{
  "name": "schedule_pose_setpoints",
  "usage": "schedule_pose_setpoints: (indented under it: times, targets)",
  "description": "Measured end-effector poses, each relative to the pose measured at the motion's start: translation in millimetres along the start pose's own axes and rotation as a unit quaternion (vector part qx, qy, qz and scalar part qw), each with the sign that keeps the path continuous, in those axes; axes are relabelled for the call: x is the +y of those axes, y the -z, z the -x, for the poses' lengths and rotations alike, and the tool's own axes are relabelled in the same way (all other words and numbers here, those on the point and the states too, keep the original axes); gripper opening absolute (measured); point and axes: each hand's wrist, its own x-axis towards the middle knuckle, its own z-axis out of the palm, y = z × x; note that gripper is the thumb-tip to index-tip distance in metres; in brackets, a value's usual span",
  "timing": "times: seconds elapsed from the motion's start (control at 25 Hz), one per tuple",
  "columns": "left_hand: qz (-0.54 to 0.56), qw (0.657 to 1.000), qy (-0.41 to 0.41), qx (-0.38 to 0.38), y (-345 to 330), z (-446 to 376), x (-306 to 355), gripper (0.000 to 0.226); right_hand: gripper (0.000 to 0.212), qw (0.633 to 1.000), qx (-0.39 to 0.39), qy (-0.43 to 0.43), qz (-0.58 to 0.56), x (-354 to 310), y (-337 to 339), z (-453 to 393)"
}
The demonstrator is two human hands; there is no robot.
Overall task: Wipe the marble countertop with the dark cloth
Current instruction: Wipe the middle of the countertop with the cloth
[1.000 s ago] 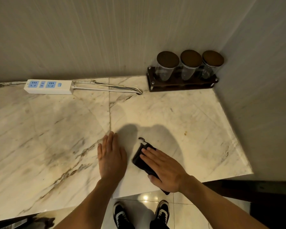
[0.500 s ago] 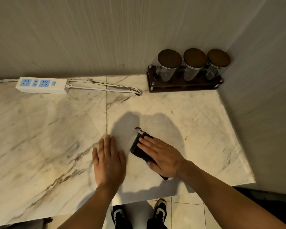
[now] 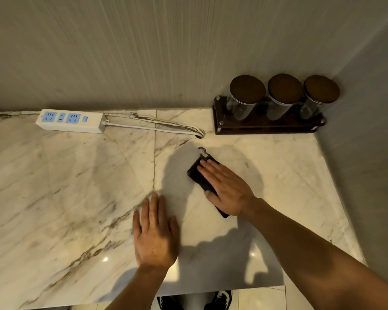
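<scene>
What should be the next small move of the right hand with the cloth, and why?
Probably keep sliding the dark cloth under the flat right hand toward the back wall, stopping short of the white cable: bare marble countertop lies between them.

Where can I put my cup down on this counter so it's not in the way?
The big bare patch of marble countertop lies left of the left hand, below the power strip. Another lies between the right hand on the dark cloth and the side wall. The back is crowded: strip, cable, jar rack.
</scene>
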Motion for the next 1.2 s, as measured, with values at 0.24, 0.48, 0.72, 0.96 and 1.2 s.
schedule_pose_setpoints:
  times: [0.24,0.48,0.72,0.96,1.2]
  targets:
    - [-0.027,0.999,0.005,-0.02,-2,-1,-2,0.06,0.066,0.993,0.03,-0.111,-0.001,5,2,-24]
    - [-0.038,0.999,0.016,-0.033,-2,-1,-1,0.059,0.065,0.965,0.076,-0.247,-0.045,-1,2,-36]
    - [-0.041,0.998,0.02,-0.045,-2,-1,-1,0.06,0.065,0.916,0.123,-0.373,-0.082,-11,-2,-42]
    - [-0.021,0.999,0.017,-0.035,-2,-1,-2,0.06,0.066,0.863,0.161,-0.467,-0.103,-28,-9,-33]
    - [-0.012,1.0,0.011,-0.026,-2,-1,-3,0.058,0.066,0.846,0.181,-0.492,-0.098,-47,-18,1]
